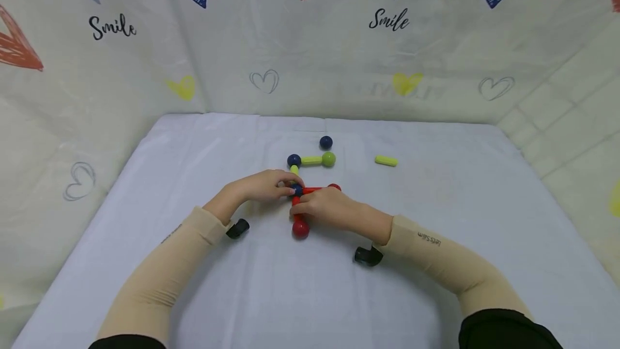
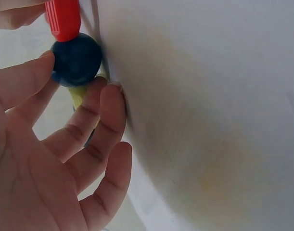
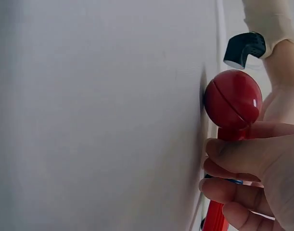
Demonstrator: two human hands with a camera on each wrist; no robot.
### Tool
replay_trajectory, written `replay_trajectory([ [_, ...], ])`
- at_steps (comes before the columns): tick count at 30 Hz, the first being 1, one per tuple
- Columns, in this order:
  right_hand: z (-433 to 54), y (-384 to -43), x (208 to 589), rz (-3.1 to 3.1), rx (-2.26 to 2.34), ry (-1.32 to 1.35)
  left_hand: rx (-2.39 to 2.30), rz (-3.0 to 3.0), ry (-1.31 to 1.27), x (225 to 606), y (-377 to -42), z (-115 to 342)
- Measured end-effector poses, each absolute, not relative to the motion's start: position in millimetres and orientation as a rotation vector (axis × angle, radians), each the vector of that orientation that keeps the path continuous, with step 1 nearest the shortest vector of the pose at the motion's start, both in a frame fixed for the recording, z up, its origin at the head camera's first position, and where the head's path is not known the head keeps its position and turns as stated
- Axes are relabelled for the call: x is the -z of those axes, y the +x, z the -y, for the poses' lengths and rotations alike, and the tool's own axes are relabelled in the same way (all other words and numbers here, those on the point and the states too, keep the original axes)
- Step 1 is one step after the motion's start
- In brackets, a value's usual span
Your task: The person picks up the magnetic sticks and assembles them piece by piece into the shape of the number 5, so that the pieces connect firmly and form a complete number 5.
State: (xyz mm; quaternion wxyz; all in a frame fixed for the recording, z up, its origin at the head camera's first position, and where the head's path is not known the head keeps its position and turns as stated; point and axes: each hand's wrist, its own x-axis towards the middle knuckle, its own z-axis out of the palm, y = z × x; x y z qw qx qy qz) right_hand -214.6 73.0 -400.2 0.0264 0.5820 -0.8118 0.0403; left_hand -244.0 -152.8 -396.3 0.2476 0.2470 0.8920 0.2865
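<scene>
A blue ball (image 2: 77, 60) sits at the centre of a figure built from balls and rods on the white cloth. My left hand (image 1: 263, 185) pinches this ball between thumb and fingers. My right hand (image 1: 334, 208) grips a red rod (image 3: 229, 134) that runs from the blue ball toward me and ends in a red ball (image 1: 301, 229). Another red rod (image 1: 312, 190) points right to a second red ball (image 1: 334, 186), partly hidden behind the right hand. Away from me, a yellow-green rod (image 1: 294, 169) leads to another blue ball (image 1: 293, 160).
From that far blue ball a yellow-green rod (image 1: 311, 160) reaches right to a green ball (image 1: 329, 159). A loose blue ball (image 1: 326, 142) lies behind it. Further right lies a loose yellow-green rod (image 1: 386, 161). A patterned cloth (image 1: 319, 42) hangs behind the table.
</scene>
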Motion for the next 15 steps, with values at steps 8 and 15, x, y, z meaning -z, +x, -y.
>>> replay_trajectory([
  [8, -83, -218, 400, 2.455, -0.149, 1.869, -0.746, -2.437, 0.701, 394, -243, 152],
  [15, -93, -216, 395, 2.477, -0.154, 1.955, -0.683, -2.505, 0.648, 391, -244, 155],
])
